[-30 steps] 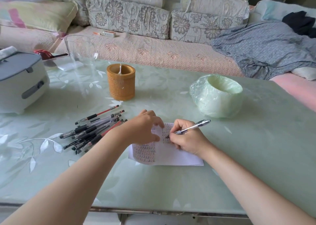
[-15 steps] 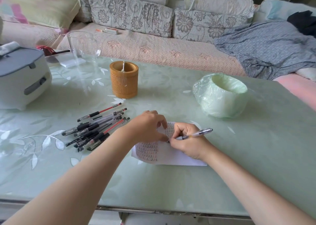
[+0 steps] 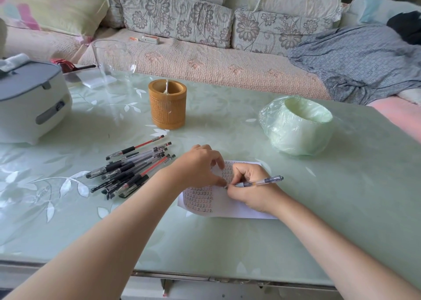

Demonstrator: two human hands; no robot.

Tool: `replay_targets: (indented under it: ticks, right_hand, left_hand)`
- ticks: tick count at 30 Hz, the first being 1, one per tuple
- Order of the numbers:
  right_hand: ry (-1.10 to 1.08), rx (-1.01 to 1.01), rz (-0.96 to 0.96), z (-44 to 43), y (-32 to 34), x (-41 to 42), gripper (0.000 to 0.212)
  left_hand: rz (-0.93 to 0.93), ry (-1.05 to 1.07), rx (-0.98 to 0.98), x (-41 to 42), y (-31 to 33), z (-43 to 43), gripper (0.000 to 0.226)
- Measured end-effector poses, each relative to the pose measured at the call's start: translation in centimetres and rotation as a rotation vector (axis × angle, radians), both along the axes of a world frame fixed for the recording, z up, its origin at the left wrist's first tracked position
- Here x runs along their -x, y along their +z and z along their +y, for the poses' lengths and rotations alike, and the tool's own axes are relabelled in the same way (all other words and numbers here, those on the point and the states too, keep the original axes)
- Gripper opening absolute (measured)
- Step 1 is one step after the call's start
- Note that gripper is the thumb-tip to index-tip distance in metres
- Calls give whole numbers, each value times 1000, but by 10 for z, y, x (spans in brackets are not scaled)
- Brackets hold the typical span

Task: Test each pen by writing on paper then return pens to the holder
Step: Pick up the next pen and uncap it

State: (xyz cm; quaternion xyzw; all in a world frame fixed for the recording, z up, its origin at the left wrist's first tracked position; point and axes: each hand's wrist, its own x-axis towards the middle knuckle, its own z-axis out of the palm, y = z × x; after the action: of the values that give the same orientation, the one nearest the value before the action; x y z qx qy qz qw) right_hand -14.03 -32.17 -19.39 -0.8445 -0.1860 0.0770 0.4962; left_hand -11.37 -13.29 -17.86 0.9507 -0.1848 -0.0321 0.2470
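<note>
Table edge: the pale green glass-topped table (image 3: 227, 242) runs across the near view, and both bare forearms reach in over it.
Right hand: the right hand (image 3: 252, 191) rests its heel on the paper, fingers curled tight together around a pen.
Pen: the clear-barrelled pen (image 3: 259, 182) is pinched between thumb and forefinger, tip down on the sheet at the left, back end pointing right and slightly away.
Paper: the white paper (image 3: 200, 198) lies flat on the table under both hands, with rows of small written marks filling its left part.
Left hand: the left hand (image 3: 198, 167) arches over the sheet's upper left. Its fingers are bent and a little apart, thumb and forefinger tips pressing the paper and gripping nothing, right beside the pen tip.
Loose pens: a heap of pens (image 3: 129, 172), black and red, lies on the table just left of the left wrist.
Holder: the round wooden holder (image 3: 167, 103) stands upright farther back, well apart from the heap. Something thin shows inside it, and I cannot tell what it is.
Right side: a bowl wrapped in a green plastic bag (image 3: 296, 126).
Far left: a white cooker (image 3: 29, 99) and a clear glass vase (image 3: 114, 65).
Beyond: a floral sofa (image 3: 182, 56).
</note>
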Motion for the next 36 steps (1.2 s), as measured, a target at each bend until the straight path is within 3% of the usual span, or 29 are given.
replay_targets:
  ticks: [36]
  right_hand:
    - [46, -8, 22, -2, -3, 0, 18]
  left_hand:
    - [9, 20, -3, -4, -5, -1, 45]
